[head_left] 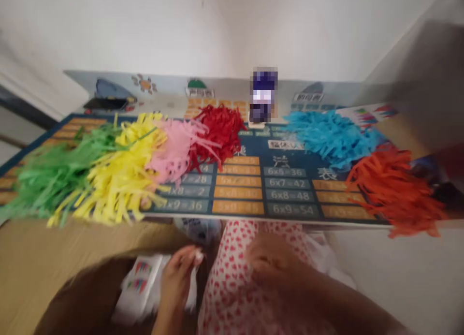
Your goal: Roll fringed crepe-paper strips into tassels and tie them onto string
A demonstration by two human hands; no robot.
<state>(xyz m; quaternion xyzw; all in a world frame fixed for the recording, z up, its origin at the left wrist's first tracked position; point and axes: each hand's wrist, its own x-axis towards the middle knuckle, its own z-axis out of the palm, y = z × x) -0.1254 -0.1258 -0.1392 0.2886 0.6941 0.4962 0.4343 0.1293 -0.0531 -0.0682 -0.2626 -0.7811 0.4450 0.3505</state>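
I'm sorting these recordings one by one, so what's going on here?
On a printed table, green fringe, yellow fringe, pink fringe and red fringe lie toward the left, blue fringe and orange fringe toward the right. Below its edge, the person's left hand is by a white packet and the right hand is over heart-print fabric; blur hides whether either holds anything.

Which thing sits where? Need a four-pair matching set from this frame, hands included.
1. Blue bunch of thin papery strips
2. Red bunch of thin papery strips
3. Left hand
4. Right hand

A. Over the white fabric with red hearts
B. Against the pink bunch of strips
C. Beside the white printed packet
D. Beside the orange-red bunch of strips

Pairs: 1-D, 2-B, 3-C, 4-A
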